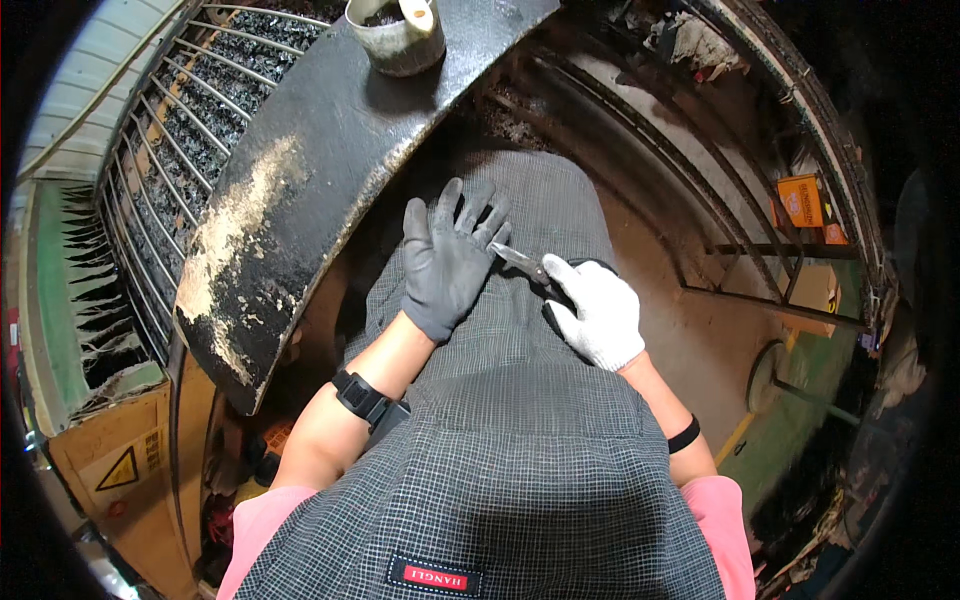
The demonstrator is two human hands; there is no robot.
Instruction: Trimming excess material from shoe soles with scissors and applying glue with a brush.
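My left hand point(447, 262), in a dark grey glove, lies palm up over my lap with its fingers spread, holding nothing. In a white knit glove, my right hand point(597, 308) is closed around a small knife-like tool point(522, 263) with a pale pointed tip. That tip reaches to the little-finger side of my left hand; whether it touches the glove I cannot tell. My fingers hide most of the tool's handle. Under both hands spreads a dark checked apron point(540, 440).
A black worn tabletop point(300, 190) curves along the left and bears a dirty metal cup point(398, 45). Behind it, a wire rack point(190, 110) holds dark shreds. On the right stand a dark metal frame point(740, 200) and an orange box point(800, 202).
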